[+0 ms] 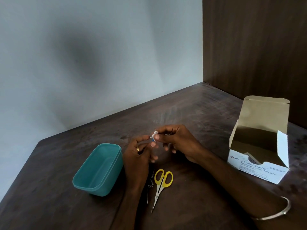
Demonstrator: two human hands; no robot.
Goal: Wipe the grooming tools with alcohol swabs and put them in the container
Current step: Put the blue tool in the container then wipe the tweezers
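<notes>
Both hands meet above the middle of the dark wooden table. My right hand [176,143] pinches a small white alcohol swab packet [154,134] between thumb and forefinger. My left hand [139,155] pinches the packet's lower edge, where a bit of blue shows. Below the hands lie small scissors with yellow handles [162,183], points toward me, and a thin metal tool [149,186] just left of them. An empty teal container [98,168] stands open to the left of my left hand.
An open white box of alcohol swabs [259,150] stands at the right, flap raised. A grey wall borders the table at the back and a dark wooden panel [254,44] at the right. A metal bangle [280,213] circles my right forearm.
</notes>
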